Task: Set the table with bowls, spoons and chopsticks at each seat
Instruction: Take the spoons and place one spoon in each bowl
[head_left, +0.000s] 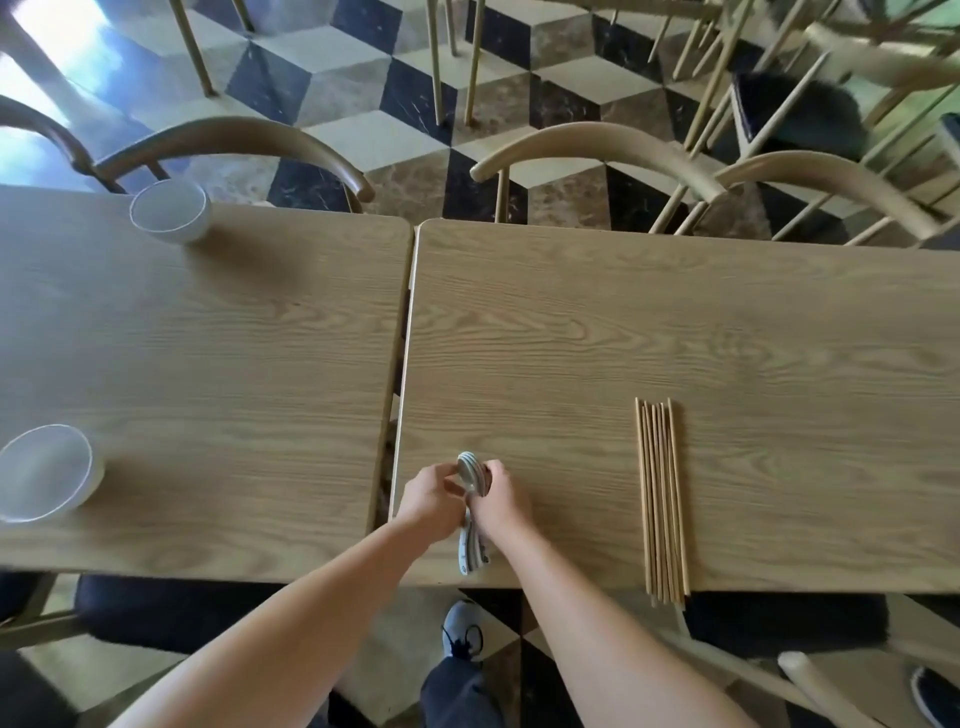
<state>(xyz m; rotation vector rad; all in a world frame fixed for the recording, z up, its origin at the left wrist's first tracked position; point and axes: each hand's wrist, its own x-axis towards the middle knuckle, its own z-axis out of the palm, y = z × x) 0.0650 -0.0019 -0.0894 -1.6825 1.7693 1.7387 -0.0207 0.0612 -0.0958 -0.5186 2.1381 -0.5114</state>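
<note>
Two wooden tables stand side by side, the left table (208, 338) and the right table (675, 322). A stack of patterned ceramic spoons (470, 470) lies near the right table's front left corner, handles (471, 556) toward me. My left hand (431, 501) and my right hand (498, 501) both grip the stack from either side, fingers curled round the spoon bowls. A bundle of several wooden chopsticks (662, 499) lies to the right, ends past the front edge. One white bowl (169, 210) sits at the left table's far edge, another white bowl (44, 473) at its near left.
Wooden chairs with curved backs stand along the far side, one (234, 140) behind the left table and others (597, 143) behind the right. Dark chair seats (182, 613) lie under the near edge. A narrow gap (402, 364) separates the tables. My shoe (462, 629) is on the checkered floor.
</note>
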